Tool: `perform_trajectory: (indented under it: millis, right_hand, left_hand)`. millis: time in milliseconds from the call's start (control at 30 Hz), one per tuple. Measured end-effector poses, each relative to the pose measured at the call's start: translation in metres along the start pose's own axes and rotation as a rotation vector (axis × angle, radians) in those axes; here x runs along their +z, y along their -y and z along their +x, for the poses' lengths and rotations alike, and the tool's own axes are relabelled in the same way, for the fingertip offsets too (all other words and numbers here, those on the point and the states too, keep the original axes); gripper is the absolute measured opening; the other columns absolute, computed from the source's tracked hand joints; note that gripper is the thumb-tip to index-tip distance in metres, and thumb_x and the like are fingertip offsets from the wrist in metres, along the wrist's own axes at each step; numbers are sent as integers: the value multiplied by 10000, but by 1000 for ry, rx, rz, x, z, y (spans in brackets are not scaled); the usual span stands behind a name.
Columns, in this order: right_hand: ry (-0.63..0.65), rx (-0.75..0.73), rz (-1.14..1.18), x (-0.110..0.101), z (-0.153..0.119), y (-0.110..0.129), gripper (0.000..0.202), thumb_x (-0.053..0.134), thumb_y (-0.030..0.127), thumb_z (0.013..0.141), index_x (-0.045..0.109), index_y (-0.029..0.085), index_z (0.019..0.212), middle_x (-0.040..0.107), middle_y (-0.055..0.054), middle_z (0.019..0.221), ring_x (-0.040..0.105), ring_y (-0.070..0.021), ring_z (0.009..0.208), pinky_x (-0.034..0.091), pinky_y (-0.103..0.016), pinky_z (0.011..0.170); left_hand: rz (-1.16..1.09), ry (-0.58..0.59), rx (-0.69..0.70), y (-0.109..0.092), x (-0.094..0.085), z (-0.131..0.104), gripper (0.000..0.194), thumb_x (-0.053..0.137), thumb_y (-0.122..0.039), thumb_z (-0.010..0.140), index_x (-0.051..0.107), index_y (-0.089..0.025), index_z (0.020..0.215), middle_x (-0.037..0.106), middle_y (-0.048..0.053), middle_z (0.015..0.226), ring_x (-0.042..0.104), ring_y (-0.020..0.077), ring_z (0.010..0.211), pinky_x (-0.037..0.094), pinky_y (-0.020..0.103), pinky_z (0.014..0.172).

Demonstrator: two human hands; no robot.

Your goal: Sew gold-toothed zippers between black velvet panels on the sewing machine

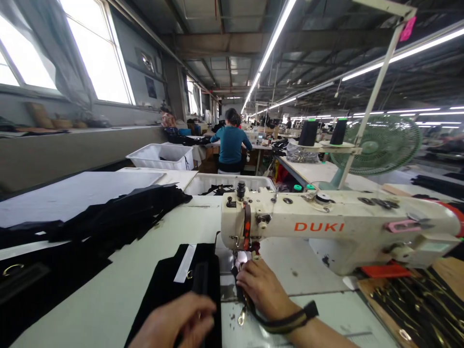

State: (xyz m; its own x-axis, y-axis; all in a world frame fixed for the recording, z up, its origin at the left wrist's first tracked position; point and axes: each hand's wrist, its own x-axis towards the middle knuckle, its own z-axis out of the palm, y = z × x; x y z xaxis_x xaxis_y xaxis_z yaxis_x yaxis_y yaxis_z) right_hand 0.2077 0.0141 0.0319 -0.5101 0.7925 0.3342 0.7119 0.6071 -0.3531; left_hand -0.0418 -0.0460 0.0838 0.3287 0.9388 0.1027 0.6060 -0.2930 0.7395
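The dark zipper strip (275, 327) is lying at the near side of the sewing machine (326, 208), just beside the needle. Its long axis is running from the needle toward the near side, then bending right and crossing the person's right wrist, where its loose end is pointing right. Its gold zipper pull (241, 316) is hanging toward the near edge. The right hand (264, 287) is holding the strip, its fingers bending narrowly together over it; the thumb is hidden. The left hand (174, 319) is hovering at or on a black fabric panel (163, 290), fingers curling with a narrow gap to the thumb; blur is leaving it unclear whether they are gripping anything. The panel is stretching near to far, carrying a slanting white strip (184, 263) and a gold ring (189, 274).

Orange-red letters on the machine are reading "DUKI". Behind it, a white bin (250, 182) is holding black pieces; farther left, another white tub (159, 153) is holding something dark. At right, a brown board (373, 295) is bearing dark strips with gold-coloured lines (409, 304).
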Motion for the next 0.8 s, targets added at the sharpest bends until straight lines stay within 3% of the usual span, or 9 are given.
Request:
perform_trajectory:
  millis: [133,200,267,367,500,567,667,733,800]
  right_hand:
    - [21,-70,-13,-6,-7,2,146,600,172,951,680,207,1068,677,-63,1071,596,-222,1013,480,-345,910]
    - [36,-70,-5,-13,-13,4,272,636,277,942,642,217,1208,656,-70,1168,578,-236,1085,470,-360,965]
    - [64,-53,7,-21,-20,7,456,683,419,906,597,222,1308,623,-80,1272,547,-255,1171,436,-375,1036]
    - [111,-20,19,-26,-24,10,632,708,565,840,587,204,1345,599,-99,1334,520,-289,1228,402,-396,1086]
    - [150,-12,-10,-20,-23,10,738,691,639,802,577,181,1369,591,-121,1355,518,-335,1241,372,-481,1118]
    - [137,-43,-64,-15,-23,9,689,675,572,835,575,150,1370,575,-140,1386,498,-346,1279,358,-500,1135]
    - [76,-112,-155,-5,-25,6,545,630,430,893,593,118,1338,604,-145,1358,515,-335,1276,390,-494,1125]
    - [-4,-158,-212,2,-28,4,463,591,343,927,592,106,1324,641,-144,1300,559,-321,1221,446,-476,1081]
    - [-103,-196,-266,9,-30,4,415,550,280,951,584,88,1317,661,-151,1256,584,-310,1181,485,-447,1040]
  left_hand:
    - [173,-70,34,32,-22,68,487,676,-267,840,573,-184,1309,520,130,1391,391,364,1342,216,585,1132]
    - [195,-52,35,45,-18,89,473,699,-280,775,620,-182,1232,597,126,1258,470,381,1242,291,582,1077]
    - [184,-20,42,52,-10,96,270,664,-315,804,673,-205,1051,649,77,1041,567,336,1060,399,525,985]
    - [121,22,63,52,1,95,173,553,-348,910,653,-208,898,654,33,882,623,254,883,492,390,862]
    - [38,41,82,45,14,99,305,420,-379,1016,655,-187,1050,719,31,920,695,216,852,556,297,773]
    - [69,-41,87,42,24,98,303,452,-364,995,648,-178,1135,722,67,1022,691,253,963,551,363,883]
    - [162,-210,109,36,41,79,380,495,-319,948,588,-200,1297,599,126,1334,531,333,1276,380,539,1105]
    - [277,-242,214,32,51,59,433,498,-313,964,528,-261,1393,495,86,1474,433,309,1379,325,511,1156]
    - [484,-237,412,29,58,42,470,502,-314,984,473,-282,1452,501,55,1487,470,258,1363,373,406,1143]
